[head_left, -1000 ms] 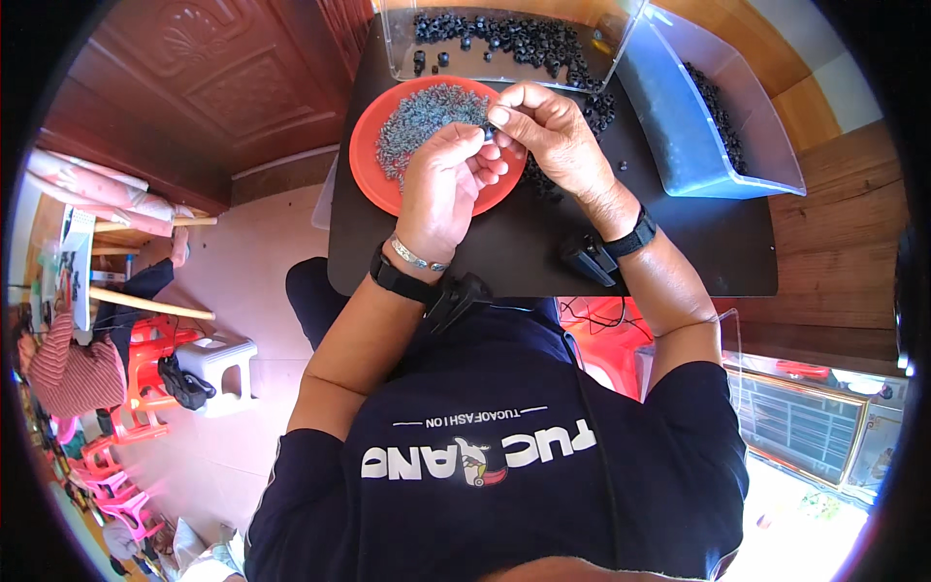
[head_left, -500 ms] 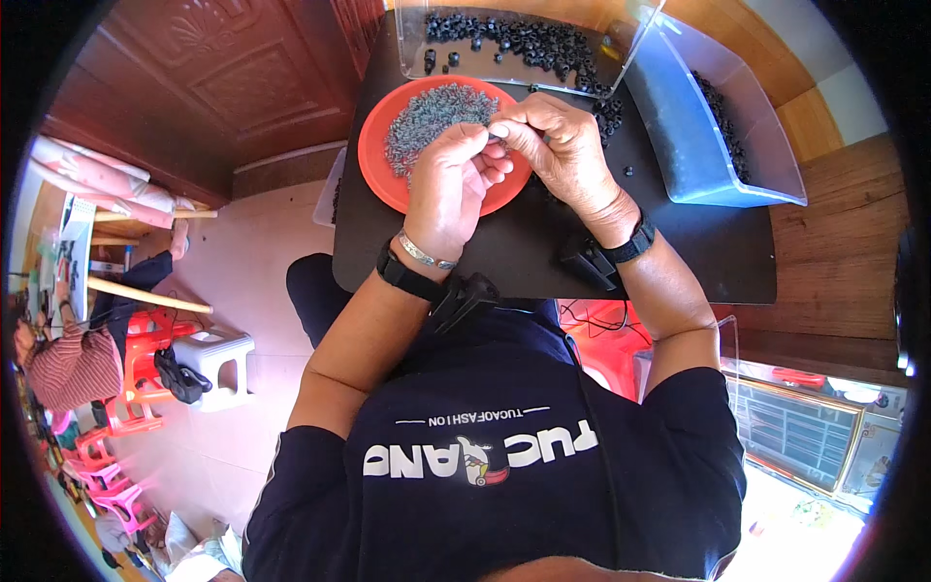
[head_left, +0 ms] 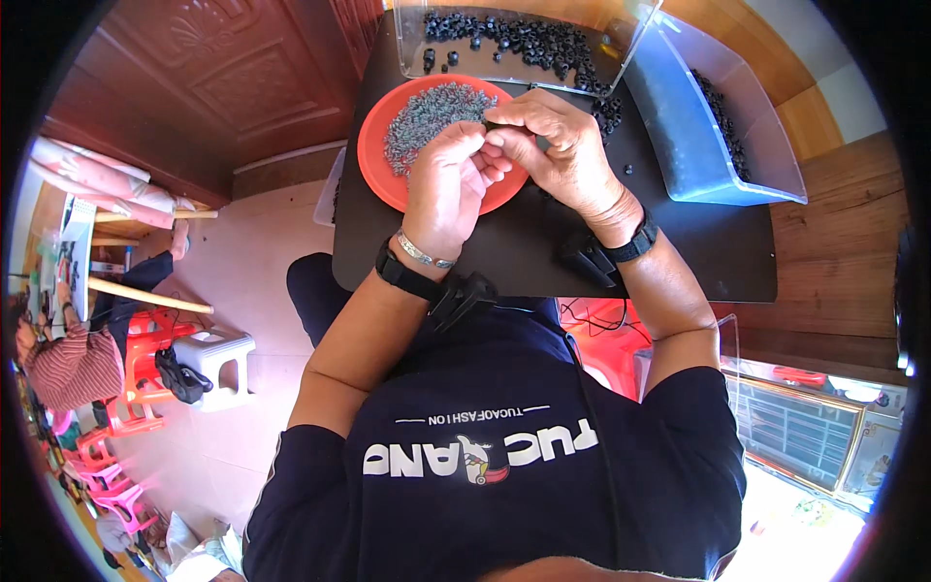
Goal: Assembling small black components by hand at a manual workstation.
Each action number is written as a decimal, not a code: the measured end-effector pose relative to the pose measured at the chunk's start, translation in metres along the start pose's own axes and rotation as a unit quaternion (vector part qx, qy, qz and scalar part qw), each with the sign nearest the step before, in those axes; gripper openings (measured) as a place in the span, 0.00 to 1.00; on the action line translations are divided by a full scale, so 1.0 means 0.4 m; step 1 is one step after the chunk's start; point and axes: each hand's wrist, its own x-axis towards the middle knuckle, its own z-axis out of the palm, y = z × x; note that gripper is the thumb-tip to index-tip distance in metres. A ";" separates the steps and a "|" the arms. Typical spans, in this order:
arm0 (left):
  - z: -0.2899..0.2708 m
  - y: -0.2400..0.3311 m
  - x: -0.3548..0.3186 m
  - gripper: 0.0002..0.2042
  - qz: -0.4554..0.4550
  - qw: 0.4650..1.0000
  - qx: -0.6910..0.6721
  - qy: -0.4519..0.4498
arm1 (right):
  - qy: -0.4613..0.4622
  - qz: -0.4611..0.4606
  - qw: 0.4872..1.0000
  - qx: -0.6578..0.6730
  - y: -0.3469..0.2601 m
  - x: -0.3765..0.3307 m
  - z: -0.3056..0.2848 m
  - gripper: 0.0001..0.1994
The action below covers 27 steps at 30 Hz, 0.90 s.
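Note:
My left hand and my right hand meet at the fingertips above the right side of a round orange-red plate. Both thumbs and forefingers are pinched together around a small dark part, mostly covered by the fingers, so its exact kind cannot be made out. Under and beyond my left hand, the plate holds a heap of small grey metal pieces that look like screws. The other fingers of my left hand are curled with the palm turned up.
A clear bin with black plastic parts stands at the table's far edge. At the right is a translucent blue bin with similar parts. Loose black parts lie on the dark table. Another person sits far left.
The fingers of my right hand have shifted slightly at the pinch, the forefinger now bent further over the small part. My left hand stays almost where it was.

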 end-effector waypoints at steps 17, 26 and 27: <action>0.014 0.008 -0.002 0.06 -0.025 0.997 -0.060 -0.039 | -0.014 0.067 0.990 0.124 0.000 0.000 0.000 0.17; 0.029 0.014 -0.012 0.12 -0.038 0.995 -0.028 -0.085 | -0.036 0.081 0.974 0.207 0.012 -0.003 -0.015 0.17; 0.026 0.013 -0.011 0.12 -0.028 0.995 -0.028 -0.096 | -0.035 0.081 0.974 0.207 0.009 -0.001 -0.017 0.17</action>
